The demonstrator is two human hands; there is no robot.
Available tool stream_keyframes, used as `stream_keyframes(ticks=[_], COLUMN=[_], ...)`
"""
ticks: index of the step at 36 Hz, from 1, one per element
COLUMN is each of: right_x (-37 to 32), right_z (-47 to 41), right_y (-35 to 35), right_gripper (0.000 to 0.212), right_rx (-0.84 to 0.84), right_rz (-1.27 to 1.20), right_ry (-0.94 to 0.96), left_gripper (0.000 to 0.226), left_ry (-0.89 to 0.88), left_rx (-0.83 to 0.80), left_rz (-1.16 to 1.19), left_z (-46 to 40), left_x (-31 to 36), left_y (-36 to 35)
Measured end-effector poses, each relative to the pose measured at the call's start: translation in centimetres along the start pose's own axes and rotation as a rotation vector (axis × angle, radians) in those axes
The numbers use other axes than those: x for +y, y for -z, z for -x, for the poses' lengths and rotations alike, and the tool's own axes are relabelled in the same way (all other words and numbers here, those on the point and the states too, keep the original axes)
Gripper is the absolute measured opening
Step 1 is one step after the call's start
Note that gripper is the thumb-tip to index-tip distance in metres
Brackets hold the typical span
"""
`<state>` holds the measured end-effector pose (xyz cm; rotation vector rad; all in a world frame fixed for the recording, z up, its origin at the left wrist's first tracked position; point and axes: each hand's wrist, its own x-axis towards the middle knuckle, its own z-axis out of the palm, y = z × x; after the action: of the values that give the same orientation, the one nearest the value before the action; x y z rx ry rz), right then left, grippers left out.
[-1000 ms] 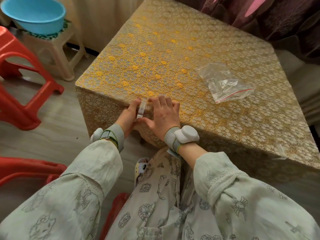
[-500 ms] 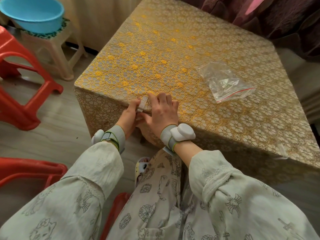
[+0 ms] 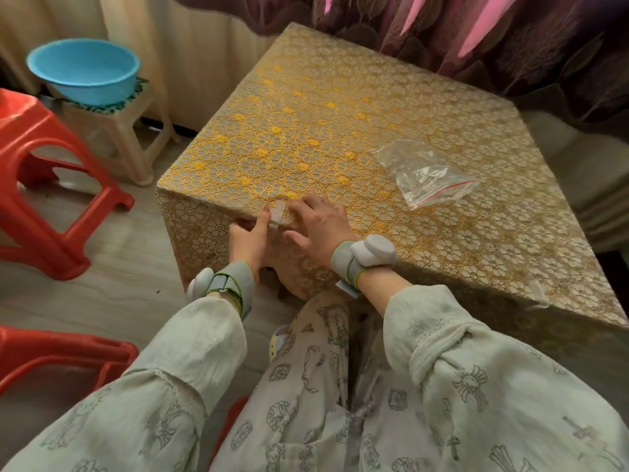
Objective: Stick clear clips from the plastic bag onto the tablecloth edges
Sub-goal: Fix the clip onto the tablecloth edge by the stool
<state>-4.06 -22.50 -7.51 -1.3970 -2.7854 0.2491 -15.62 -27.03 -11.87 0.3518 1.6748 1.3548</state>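
A gold floral tablecloth (image 3: 306, 137) covers a square table. A clear clip (image 3: 277, 212) lies over the near table edge, towards the left corner. My left hand (image 3: 250, 238) presses its index finger on the clip's left side. To the clip's right, my right hand (image 3: 320, 223) rests on the cloth with fingers spread, its fingertips beside the clip. A clear plastic bag (image 3: 422, 172) with a red seal line lies on the table top to the right, apart from both hands. Another clear clip (image 3: 539, 289) shows on the near edge far right.
A red plastic stool (image 3: 51, 185) stands at the left and another red stool (image 3: 61, 356) at lower left. A blue basin (image 3: 83, 71) sits on a beige stool (image 3: 136, 131) behind. Dark floral curtains (image 3: 476, 35) hang behind the table.
The view has tilted up. The clip, held upright between both hands before, now lies flat over the edge, and my fingers press on it.
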Motion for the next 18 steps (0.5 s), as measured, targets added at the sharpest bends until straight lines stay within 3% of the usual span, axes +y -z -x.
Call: stream_keyframes(ticks=[2, 4, 9, 12, 18], right_x=[0.6, 0.9, 3.3, 6.3, 12.6], right_z=[0.7, 1.5, 3.2, 4.0, 5.8], right_y=[0.2, 0.2, 2.0, 3.5, 5.8], right_gripper=[0.049, 0.044, 0.033, 0.03, 0.029], right_rx=[0.016, 0.087, 0.162, 0.232, 0.398], right_rz=[-0.095, -0.205, -0.297, -0.35, -0.417], right_ry=[-0.011, -0.063, -0.157, -0.258, -0.512], left_gripper=[0.041, 0.025, 0.014, 0.011, 0.016], left_ry=[-0.101, -0.187, -0.361, -0.39, -0.44], left_rx=[0.128, 0.181, 0.039, -0.141, -0.32], left_rz=[-0.048, -0.043, -0.155, -0.245, -0.379], left_z=[0.7, 1.6, 3.8, 4.9, 4.8], left_x=[0.4, 1.2, 3.4, 4.2, 4.5], left_y=[-0.4, -0.9, -4.1, -6.9, -10.7])
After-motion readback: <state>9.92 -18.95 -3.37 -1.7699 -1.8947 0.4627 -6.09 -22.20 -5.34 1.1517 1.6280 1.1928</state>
